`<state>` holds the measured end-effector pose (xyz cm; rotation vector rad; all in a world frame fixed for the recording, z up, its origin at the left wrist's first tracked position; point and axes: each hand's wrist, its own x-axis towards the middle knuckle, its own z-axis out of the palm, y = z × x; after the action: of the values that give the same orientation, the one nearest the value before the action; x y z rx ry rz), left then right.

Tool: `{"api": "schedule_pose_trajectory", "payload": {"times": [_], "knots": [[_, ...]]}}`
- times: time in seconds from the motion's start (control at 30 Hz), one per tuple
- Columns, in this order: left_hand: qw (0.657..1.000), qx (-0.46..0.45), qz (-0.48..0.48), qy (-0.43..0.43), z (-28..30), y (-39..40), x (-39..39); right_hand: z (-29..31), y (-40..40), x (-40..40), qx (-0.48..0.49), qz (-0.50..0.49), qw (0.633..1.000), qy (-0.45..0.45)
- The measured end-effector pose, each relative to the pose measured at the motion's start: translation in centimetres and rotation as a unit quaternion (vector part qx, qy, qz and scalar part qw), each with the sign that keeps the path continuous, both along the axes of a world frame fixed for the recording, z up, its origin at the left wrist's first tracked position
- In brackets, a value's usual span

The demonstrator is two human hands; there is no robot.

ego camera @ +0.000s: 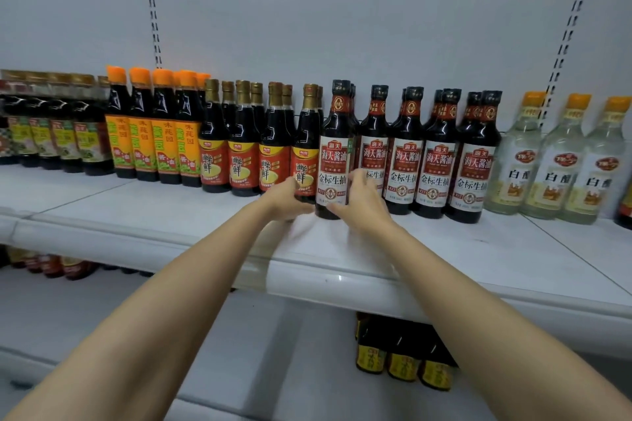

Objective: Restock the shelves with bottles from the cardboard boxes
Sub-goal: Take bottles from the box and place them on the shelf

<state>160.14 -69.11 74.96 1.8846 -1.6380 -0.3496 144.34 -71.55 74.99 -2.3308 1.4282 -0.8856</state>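
A dark soy sauce bottle with a white and red label [334, 154] stands upright on the white shelf [219, 212], slightly ahead of its row. My right hand [359, 202] wraps round its lower right side. My left hand [287, 196] holds the base of the neighbouring gold-capped bottle with a red and yellow label [305, 150], just left of it. Both bottles stand on the shelf board. No cardboard box is in view.
Rows of bottles fill the back of the shelf: orange-capped ones [143, 126] at left, more white-labelled soy sauce [439, 154] and clear vinegar bottles [557, 154] at right. The lower shelf holds yellow-labelled dark bottles [403, 355]. Slotted uprights run up the back panel.
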Motion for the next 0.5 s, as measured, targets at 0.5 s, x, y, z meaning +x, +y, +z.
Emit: {"api": "schedule_pose_trajectory", "payload": {"times": [0.5], "knots": [[0.929, -0.081, 0.334, -0.135, -3.0, 17.7, 11.6, -2.0, 12.4, 15.5, -0.031, 0.384, 0.922, 0.045]]}}
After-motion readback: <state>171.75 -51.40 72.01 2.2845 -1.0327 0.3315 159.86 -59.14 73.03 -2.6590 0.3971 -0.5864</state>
